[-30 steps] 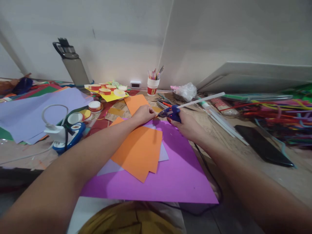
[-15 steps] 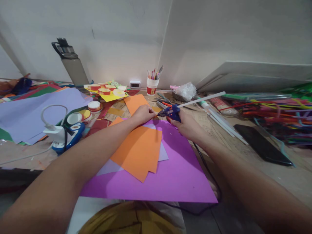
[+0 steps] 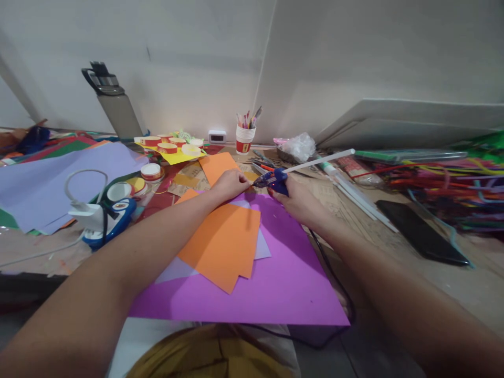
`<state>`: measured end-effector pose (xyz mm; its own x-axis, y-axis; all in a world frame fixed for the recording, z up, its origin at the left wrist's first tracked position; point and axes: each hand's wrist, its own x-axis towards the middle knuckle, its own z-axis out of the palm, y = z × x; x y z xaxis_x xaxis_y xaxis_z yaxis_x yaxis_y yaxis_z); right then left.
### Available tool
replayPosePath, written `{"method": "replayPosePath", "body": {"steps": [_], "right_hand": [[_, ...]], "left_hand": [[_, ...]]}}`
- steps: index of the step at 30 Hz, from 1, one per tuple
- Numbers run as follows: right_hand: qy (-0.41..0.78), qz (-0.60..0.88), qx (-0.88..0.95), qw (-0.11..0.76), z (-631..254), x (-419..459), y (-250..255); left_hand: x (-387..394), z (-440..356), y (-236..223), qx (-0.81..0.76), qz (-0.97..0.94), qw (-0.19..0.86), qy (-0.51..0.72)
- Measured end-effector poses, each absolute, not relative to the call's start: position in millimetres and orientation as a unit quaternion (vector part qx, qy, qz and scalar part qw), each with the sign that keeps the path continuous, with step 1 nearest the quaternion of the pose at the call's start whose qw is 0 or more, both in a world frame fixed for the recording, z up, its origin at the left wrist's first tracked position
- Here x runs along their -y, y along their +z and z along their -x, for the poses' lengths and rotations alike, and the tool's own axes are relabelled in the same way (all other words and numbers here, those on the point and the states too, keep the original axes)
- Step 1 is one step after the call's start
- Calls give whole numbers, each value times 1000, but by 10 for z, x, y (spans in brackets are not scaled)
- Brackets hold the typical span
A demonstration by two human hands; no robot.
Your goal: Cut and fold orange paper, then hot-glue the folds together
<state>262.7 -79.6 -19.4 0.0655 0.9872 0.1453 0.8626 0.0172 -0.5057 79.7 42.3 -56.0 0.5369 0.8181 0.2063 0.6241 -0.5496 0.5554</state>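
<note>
My right hand (image 3: 297,198) is wrapped round a blue hot glue gun (image 3: 276,180); a long white glue stick (image 3: 321,160) juts from its back end. The gun's nozzle points left and meets the fingertips of my left hand (image 3: 231,185). Those fingers are pinched together on something too small to make out. Beneath my arms lie orange paper sheets (image 3: 222,244), overlapping a pale lilac sheet (image 3: 263,247) and a large purple sheet (image 3: 291,283). Another orange piece (image 3: 218,167) lies just beyond my left hand.
To the left are a blue power strip (image 3: 118,223) with a white plug, rolls of tape (image 3: 151,172) and lilac paper (image 3: 71,184). A bottle (image 3: 120,113) and a cup of pens (image 3: 244,140) stand at the back. On the right lie a black phone (image 3: 421,231) and colourful pipe cleaners (image 3: 444,189).
The glue gun's back end and stick have swung slightly left with my right hand. The nozzle stays at my left fingertips, and the view has shifted a little.
</note>
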Motion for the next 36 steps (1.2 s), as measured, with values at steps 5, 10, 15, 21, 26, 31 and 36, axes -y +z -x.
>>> {"method": "replayPosePath", "body": {"steps": [5, 10, 15, 21, 26, 31, 36], "right_hand": [[125, 685, 677, 238, -2643, 825, -191], [121, 691, 673, 237, -2633, 801, -201], [123, 683, 676, 249, -2631, 792, -203], [132, 687, 674, 236, -2635, 822, -204], [138, 705, 658, 225, -2592, 805, -176], [138, 699, 663, 230, -2603, 809, -171], [133, 689, 664, 259, -2636, 852, -168]], "left_hand": [[-427, -801, -564, -428, -852, 203, 225], [-421, -805, -558, -428, -850, 212, 223], [-406, -804, -538, -434, -849, 211, 214], [-411, -802, -548, -437, -847, 204, 221], [-406, -801, -541, -430, -849, 212, 223], [-389, -799, -514, -442, -845, 215, 213], [-398, -797, -532, -436, -845, 214, 222]]}}
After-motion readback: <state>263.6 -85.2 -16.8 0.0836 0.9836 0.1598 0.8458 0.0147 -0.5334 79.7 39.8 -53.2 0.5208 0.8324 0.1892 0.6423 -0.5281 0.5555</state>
